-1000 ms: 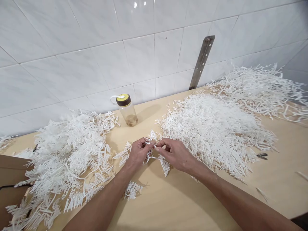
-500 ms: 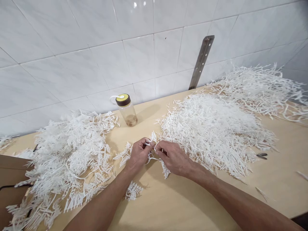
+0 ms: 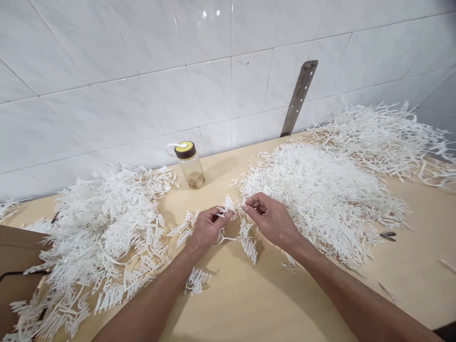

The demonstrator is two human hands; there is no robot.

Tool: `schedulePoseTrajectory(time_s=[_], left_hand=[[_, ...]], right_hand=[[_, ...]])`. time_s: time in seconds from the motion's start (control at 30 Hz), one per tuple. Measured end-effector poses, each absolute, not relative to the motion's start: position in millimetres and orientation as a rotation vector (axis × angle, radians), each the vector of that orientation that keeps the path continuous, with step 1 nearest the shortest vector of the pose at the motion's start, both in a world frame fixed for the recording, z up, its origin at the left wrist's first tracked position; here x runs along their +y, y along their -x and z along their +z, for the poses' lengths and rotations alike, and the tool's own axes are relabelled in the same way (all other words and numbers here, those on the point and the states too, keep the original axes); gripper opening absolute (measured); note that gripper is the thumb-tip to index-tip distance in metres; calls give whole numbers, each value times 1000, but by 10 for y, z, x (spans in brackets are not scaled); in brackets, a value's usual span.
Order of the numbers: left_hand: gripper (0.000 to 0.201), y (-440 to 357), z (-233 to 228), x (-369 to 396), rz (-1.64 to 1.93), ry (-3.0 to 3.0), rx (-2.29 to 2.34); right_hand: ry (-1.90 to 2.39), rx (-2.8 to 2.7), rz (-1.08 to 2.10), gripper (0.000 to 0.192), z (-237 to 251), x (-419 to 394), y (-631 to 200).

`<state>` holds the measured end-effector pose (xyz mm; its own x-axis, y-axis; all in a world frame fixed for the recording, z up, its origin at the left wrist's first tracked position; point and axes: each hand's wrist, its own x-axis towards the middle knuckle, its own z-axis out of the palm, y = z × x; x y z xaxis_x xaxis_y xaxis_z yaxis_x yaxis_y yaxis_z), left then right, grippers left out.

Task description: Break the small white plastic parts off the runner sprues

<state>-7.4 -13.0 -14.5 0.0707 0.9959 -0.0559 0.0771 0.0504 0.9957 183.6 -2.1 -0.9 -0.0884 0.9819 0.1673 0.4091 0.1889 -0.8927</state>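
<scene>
My left hand (image 3: 208,228) is closed, thumb against fingers, on a white branched strand (image 3: 230,204) with many thin prongs. One of the strand's pronged branches (image 3: 248,241) hangs down between my hands, above the table. To the right of it, my right hand (image 3: 274,221) is held in a pinch, thumb to forefinger, a short way from my left fingertips. Whatever sits in that pinch is too small to make out. Close behind my right hand spreads a wide heap of short white slivers (image 3: 313,185).
A heap of pronged white pieces (image 3: 110,223) covers the table's left side, beside a brown box (image 3: 17,280). Longer white strands (image 3: 384,133) lie far right. A bottle (image 3: 191,171) stands near the tiled wall, where a metal strip (image 3: 299,97) leans. A small dark object (image 3: 388,235) lies right.
My right hand has moved right and slightly up, away from my left fingertips, so a gap shows between them. My left hand keeps its hold on the strand. The view has shifted slightly.
</scene>
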Motion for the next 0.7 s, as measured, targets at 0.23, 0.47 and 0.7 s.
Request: schedulePoseTrajectory(time_s=[0.23,0.47,0.7], left_hand=[[39,135,-167,-123,1023,-1090,1114],[35,141,-174,-104,1058,-1008,1019],[36,139,-102,-71,1146,-875,923]], right_hand=[[1385,-1646,762,18,-107,26,-1854],[1369,-1695,556,17,-2,23,-1934],[825,-2387,1585,24,432,-317,-1964]])
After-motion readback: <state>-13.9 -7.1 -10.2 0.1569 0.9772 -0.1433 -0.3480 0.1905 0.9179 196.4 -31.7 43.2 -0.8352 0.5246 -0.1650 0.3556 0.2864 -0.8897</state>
